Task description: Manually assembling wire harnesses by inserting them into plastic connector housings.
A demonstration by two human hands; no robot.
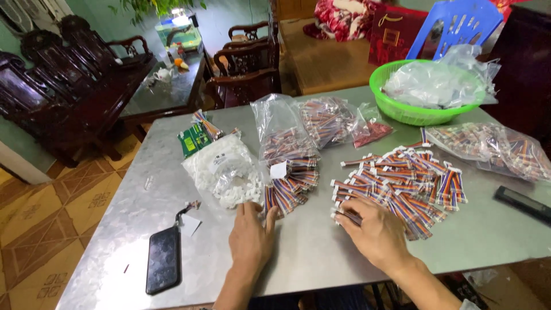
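A heap of short multicoloured ribbon cables with white plug ends (404,181) lies on the metal table (115,229), right of centre. My right hand (373,232) rests at the heap's near left edge, its fingers pinching one cable there. My left hand (251,235) lies flat, fingers apart, touching the near end of a smaller cable bundle (287,192) that spills from a clear bag (284,140). A clear bag of small white plastic connectors (227,169) sits just left of that hand.
A black phone (163,259) with a tag lies near the left front edge. A green basket (410,112) of clear bags stands at the back right, more cable bags (493,146) beside it, a dark flat object (525,204) at the right edge. Dark wooden chairs stand behind.
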